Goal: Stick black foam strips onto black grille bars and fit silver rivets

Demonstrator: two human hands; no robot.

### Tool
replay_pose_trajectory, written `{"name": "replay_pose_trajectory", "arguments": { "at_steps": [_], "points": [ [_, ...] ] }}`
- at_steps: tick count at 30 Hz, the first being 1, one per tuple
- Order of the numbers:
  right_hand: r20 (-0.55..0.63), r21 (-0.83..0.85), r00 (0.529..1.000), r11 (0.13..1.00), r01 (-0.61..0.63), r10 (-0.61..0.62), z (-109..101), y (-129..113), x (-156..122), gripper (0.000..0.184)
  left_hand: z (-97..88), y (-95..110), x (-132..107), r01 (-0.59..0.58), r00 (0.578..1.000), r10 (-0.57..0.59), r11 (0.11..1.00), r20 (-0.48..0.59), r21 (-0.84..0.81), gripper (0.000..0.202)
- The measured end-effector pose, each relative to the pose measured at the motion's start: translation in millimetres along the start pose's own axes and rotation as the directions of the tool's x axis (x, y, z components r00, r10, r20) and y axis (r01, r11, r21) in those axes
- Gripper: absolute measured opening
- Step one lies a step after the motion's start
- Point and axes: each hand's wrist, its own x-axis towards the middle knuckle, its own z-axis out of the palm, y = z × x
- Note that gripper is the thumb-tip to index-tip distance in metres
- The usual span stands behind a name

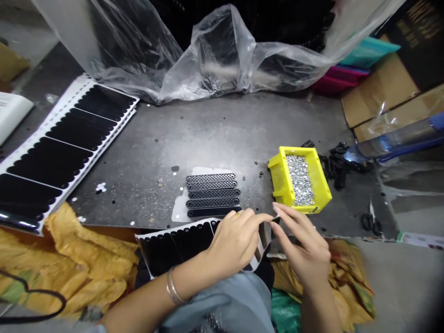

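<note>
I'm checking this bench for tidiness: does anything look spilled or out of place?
Yes: small white bits lie loose on the tabletop, left of the black strips, scattered rather than gathered. Scissors also lie close to the front edge, where they might get knocked off.

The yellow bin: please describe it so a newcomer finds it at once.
On the dark table, look just beyond the person's right hand. There stands the yellow bin, holding small silvery pieces; its bright colour separates it from the black parts alongside.
</note>
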Motion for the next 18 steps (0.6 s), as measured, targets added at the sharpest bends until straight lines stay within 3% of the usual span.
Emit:
{"name": "replay_pose_trajectory", "arguments": {
  "at_steps": [4,9,12,15,17,18],
  "points": [
    [-0.016,0.026,0.999,0.999,-0.028,0.028,7,2,3,0.039,-8.1,-4,-1,0.028,1.0,-0.028,0.999,-0.006,-0.032,0.035],
    [0.117,-0.114,0.983,0.981,0.156,-0.143,11,2,1,0.056,-5.5,-3,0,0.033,0.999,-0.033,0.998,-0.008,-0.052,0.034],
    [0.166,-0.069,0.979,0.989,0.133,-0.12,11,-2,-1,0.051,-4.6,-3,1,0.026,0.999,-0.024,0.997,0.024,-0.076,0.033],
    [-0.005,0.008,0.999,0.999,-0.042,0.042,-1,-6,-5,0.04,-4.3,-5,0,0.051,0.999,-0.051,0.997,-0.007,-0.056,0.034],
    [-0.167,0.015,0.978,0.992,-0.124,0.124,-11,-7,-7,0.034,-3.3,-6,0,0.077,0.996,-0.079,0.996,-0.032,-0.045,0.034],
    [-0.186,0.004,0.974,0.992,-0.129,0.128,-14,-8,-8,0.032,-2.6,-7,0,0.079,0.996,-0.08,0.996,-0.035,-0.044,0.034]
  ]
}}
